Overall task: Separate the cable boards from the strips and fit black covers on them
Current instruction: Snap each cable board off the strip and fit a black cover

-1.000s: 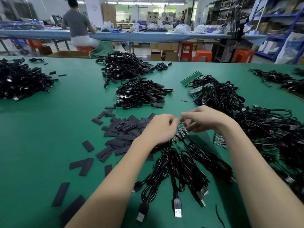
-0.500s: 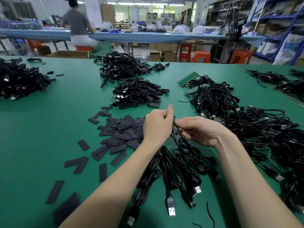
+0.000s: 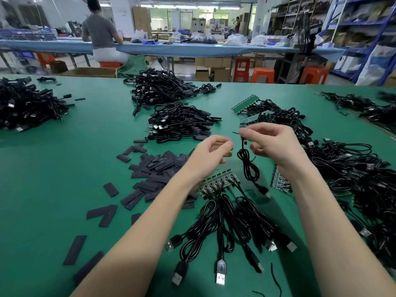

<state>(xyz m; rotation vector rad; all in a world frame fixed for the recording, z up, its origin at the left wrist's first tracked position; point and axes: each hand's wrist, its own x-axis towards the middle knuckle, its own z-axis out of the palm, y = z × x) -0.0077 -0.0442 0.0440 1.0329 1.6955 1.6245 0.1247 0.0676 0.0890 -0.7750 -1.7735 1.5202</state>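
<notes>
Above the green table mat (image 3: 64, 189), the right hand (image 3: 272, 144) pinches the top of a dangling coiled black cable (image 3: 248, 166); the left hand (image 3: 211, 155) hovers beside, fingers curled, empty. Below lies a green board strip (image 3: 218, 183) with cables attached, flat black covers (image 3: 154, 168) heaped left.
</notes>
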